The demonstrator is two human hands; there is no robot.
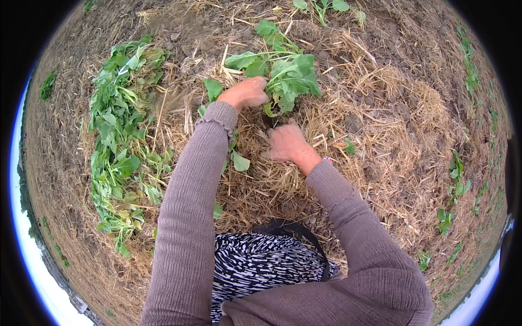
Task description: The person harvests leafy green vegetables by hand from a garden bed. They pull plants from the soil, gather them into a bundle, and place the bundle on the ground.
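Observation:
A leafy green seedling (291,79) with broad leaves stands in the straw-covered soil before me. My left hand (246,93) is closed at the left side of its leaf stalks, fingers pinched together; the stalk in its grip is partly hidden. My right hand (287,142) is down at a dark hollow in the soil just below the seedling's base, with its fingertips partly hidden, so its hold cannot be told. Smaller green leaves (239,161) show beside and under my left forearm.
A long heap of cut leafy seedlings (118,122) lies on the left. Loose straw (391,93) covers the soil around. Another seedling (322,10) is at the top, and rows of green plants (456,175) run along the right. My patterned black-and-white garment (261,261) is below.

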